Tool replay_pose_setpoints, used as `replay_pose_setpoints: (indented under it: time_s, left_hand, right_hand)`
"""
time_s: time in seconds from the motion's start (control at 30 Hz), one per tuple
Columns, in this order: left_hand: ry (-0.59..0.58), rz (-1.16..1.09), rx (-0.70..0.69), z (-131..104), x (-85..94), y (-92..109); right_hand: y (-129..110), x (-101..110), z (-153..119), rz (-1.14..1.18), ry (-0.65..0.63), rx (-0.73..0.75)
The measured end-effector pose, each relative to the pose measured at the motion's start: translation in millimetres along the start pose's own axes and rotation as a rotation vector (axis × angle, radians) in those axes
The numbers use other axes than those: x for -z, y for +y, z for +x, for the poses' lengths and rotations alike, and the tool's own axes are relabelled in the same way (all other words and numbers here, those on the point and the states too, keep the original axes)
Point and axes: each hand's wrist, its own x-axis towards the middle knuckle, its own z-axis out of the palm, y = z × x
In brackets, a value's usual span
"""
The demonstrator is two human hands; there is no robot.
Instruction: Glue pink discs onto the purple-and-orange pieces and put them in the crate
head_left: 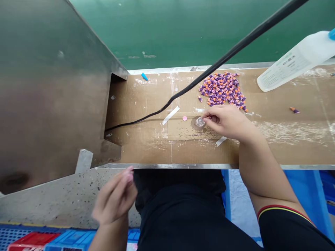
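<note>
My right hand (228,120) reaches over the cardboard-covered bench, its thumb and index finger closed together at the right edge of a small clear round dish (200,122). Whatever lies between those fingertips is too small to make out. Around the dish the cardboard is dark and looks wet. To its left lies a small pink disc (184,118). My left hand (116,195), smeared by motion, is in front of the bench edge with its fingers drawn together; a pinkish spot shows at the tips. Just beyond my right hand spreads a pile of small purple, orange and pink pieces (222,89).
A black cable (183,91) slants across the bench. At the left stands a large metal housing (57,87). A white bottle (293,62) leans at the right, near one loose purple-orange piece (294,110). A blue cap (144,76) lies at the back.
</note>
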Motion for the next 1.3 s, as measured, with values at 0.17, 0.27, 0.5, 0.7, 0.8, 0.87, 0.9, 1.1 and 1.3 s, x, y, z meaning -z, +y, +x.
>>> replay_pose_setpoints:
  time_s: [0.17,0.27,0.5,0.7,0.8,0.87,0.9,1.1,1.3]
  left_hand:
    - [-0.177,-0.162,-0.365,18,-73.9,20]
    - [-0.24,-0.401,-0.314,53,-113.7,36]
    - [-0.492,-0.93,0.464,96,-175.5,48]
    - [-0.432,-0.976,0.604,96,-192.7,31]
    - [-0.415,-0.967,0.638,93,-193.6,28]
    - [-0.4,-0.963,0.653,91,-191.9,29]
    - [-0.388,-0.965,0.653,91,-190.6,30]
    - [-0.392,-1.127,0.721,92,-181.7,35]
    - [-0.441,-1.272,0.918,94,-178.1,33]
  right_hand:
    - [2,-5,-1,-0.05,0.007,0.023]
    - [0,-6,-3,-0.064,0.054,0.054]
    - [-6,-1,-4,-0.032,0.278,0.048]
    - [-17,-12,-2,0.101,0.423,0.033]
    - [-27,-19,-1,0.235,0.408,0.0]
    - [-34,-24,0,0.341,0.399,-0.019]
    - [-37,-26,0,0.394,0.399,-0.03]
    - [-39,-35,-1,0.557,0.427,-0.099]
    - [-42,-38,0,0.419,0.471,-0.064]
